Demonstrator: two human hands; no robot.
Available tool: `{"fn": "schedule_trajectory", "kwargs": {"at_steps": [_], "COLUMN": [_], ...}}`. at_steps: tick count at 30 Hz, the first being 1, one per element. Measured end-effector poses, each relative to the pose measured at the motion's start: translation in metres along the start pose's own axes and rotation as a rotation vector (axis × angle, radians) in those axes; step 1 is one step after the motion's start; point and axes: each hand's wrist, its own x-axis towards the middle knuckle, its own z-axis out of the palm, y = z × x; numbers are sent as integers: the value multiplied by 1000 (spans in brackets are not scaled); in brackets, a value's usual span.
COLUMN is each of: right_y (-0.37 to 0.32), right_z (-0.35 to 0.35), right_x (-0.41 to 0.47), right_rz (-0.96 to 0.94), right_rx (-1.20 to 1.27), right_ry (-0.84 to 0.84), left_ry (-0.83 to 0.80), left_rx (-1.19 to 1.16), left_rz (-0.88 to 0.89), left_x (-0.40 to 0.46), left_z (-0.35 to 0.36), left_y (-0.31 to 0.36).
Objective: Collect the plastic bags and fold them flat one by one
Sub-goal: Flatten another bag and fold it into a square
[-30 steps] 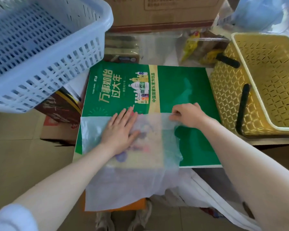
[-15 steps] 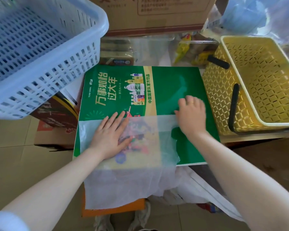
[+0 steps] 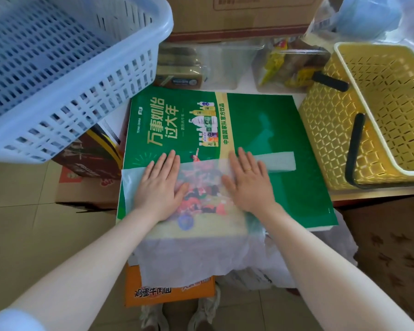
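We see both hands lying flat and apart on the bag, a thin, milky, see-through sheet spread over the near part of the green board. The left hand presses the bag's left half with straight, slightly spread fingers. The right hand, a ring on one finger, presses the right half the same way; neither hand grips anything.

A second ago the right hand was curled, pinching the bag's far right edge; half a second ago it sat further right on the green with fingers bent. Now it has come inward and opened flat beside the left, which has hardly shifted. A strip of the bag now runs out to the right from under the right fingers, lying flat on the board; earlier that part was bunched near the hand.

The bag's near end hangs over the board's front edge, above an orange box and more crumpled plastic below. The blue basket stands at the left, overhanging the board's far left corner; the yellow basket, with black handles, sits on the surface at the right, just beside the board. Beyond the board are clear tubs and a carton
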Motion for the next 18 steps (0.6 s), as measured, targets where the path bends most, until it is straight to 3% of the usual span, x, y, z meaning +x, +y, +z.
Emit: {"fn": "schedule_trajectory", "kwargs": {"at_steps": [6, 11, 14, 18], "right_y": [53, 63, 61, 52], "right_z": [-7, -23, -39, -56], "right_x": [-12, -12, -4, 2], "right_rz": [290, 323, 468, 924], "right_rx": [28, 175, 516, 1070], "right_ry": [-39, 29, 270, 406], "left_ry": [-2, 181, 165, 49], "left_rx": [-19, -81, -12, 58], "left_rz": [-108, -38, -60, -110], "left_x": [-9, -18, -18, -8], "left_z": [-6, -12, -22, -37], "left_y": [-11, -27, -27, -21]}}
